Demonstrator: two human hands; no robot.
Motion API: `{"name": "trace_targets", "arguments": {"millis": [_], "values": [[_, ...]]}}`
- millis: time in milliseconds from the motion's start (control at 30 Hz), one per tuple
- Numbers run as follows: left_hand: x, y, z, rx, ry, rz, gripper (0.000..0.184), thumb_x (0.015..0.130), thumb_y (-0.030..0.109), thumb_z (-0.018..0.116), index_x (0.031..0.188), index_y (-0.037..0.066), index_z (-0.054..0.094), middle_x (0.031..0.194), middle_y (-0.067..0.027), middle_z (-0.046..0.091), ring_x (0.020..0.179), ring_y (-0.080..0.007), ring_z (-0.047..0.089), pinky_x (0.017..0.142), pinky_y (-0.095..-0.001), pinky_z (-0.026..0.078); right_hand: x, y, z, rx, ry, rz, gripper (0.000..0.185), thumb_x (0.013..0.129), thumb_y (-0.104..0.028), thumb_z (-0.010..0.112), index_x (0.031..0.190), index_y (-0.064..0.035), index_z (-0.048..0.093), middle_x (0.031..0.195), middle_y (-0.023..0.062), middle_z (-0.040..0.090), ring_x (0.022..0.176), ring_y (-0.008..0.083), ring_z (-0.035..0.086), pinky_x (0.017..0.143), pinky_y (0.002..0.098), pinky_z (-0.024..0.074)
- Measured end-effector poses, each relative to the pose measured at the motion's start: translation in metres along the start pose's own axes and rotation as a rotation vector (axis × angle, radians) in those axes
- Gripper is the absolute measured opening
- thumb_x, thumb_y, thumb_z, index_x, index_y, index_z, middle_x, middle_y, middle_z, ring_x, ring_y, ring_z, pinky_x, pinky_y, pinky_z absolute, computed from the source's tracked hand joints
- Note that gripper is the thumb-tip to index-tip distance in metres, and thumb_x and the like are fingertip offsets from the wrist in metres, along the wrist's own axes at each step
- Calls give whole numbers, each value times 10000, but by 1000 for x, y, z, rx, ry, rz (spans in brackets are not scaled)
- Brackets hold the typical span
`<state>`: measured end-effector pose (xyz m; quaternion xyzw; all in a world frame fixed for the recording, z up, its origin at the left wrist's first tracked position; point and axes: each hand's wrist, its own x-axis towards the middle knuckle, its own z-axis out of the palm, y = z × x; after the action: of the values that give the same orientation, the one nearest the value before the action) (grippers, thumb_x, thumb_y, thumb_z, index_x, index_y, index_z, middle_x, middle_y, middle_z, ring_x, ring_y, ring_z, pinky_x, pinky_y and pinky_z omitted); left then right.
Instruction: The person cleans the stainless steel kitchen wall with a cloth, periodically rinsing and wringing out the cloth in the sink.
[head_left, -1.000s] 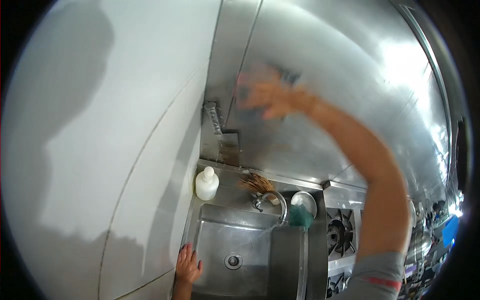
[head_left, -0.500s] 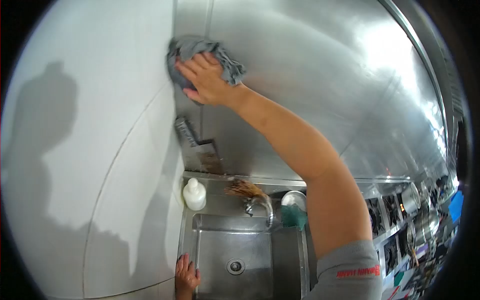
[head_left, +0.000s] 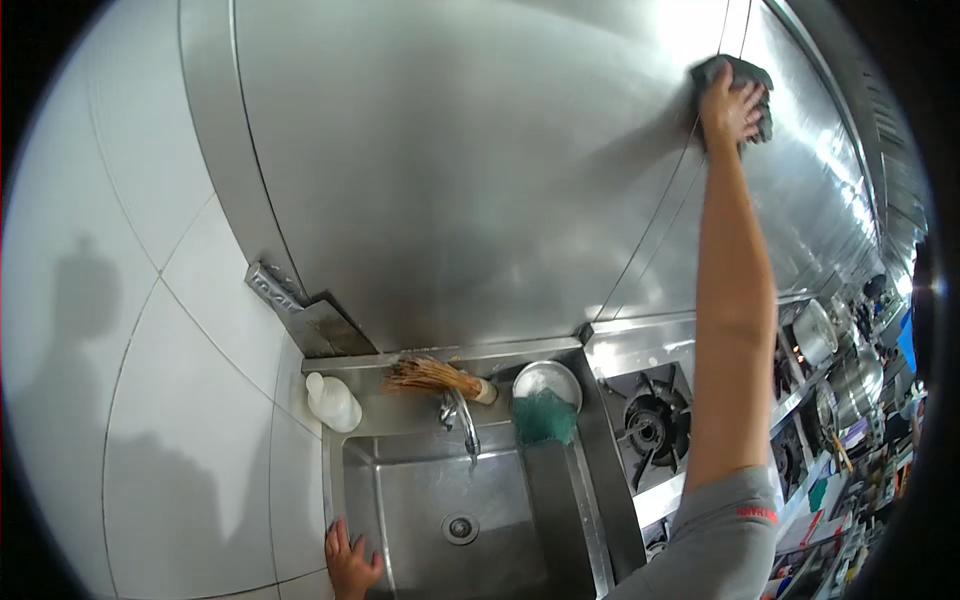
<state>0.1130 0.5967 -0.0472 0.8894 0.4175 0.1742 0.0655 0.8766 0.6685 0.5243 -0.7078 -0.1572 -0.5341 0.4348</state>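
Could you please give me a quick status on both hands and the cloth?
Right hand spread over gray cloth, against steel wall. Left hand at sink rim. Bottle, bristle brush and faucet well below, away from the cloth.

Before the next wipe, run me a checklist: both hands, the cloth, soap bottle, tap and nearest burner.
1. Cloth under the right hand, against the steel wall: ok.
2. Left hand at the left rim of the sink, away from the burner: ok.
3. Soap bottle clear of the wiping hand: ok.
4. Tap fully off: cannot tell.
5. Nearest burner cold: cannot tell; no flame shows.
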Motion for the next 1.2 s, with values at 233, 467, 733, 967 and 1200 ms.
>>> {"name": "trace_targets", "arguments": {"millis": [233,467,733,967,1200], "values": [[-4,-2,8,137,-231,-143,440,683,300,688,1032,32,706,1509,-205,287,1365,-389,286,1134,-491,250,-313,-182,-76,608,-348,-960,664,769,-510,643,1382,-308,490,1494,-19,369,1358,293,341,1096,636,192],[1,1,13,165,-262,-150,423,655,312,716,996,62,724,1524,-192,264,1386,-382,249,1150,-477,222,-220,7,-52,358,-269,-876,640,798,-537,622,1396,-356,482,1464,-65,448,1349,177,377,1116,571,165],[7,8,2,80,-146,-72,380,585,256,741,907,54,727,1479,-218,332,1339,-418,319,1105,-509,279,-230,153,-25,219,-202,681,803,988,-552,293,1495,53,142,1598,159,89,1441,418,122,1152,548,88],[3,5,9,177,-241,-126,393,582,264,738,910,48,708,1487,-205,323,1343,-421,311,1111,-511,271,-461,-55,-82,756,-749,-776,717,739,-334,700,1407,-313,439,1311,-11,511,1137,224,487,1084,603,227],[8,11,13,211,-187,-54,420,591,208,768,961,49,647,1466,-249,307,1346,-440,299,1090,-538,286,-357,137,-44,328,-464,-1002,555,829,-576,558,1362,-442,487,1139,-77,641,950,150,624,1019,620,245]]}}
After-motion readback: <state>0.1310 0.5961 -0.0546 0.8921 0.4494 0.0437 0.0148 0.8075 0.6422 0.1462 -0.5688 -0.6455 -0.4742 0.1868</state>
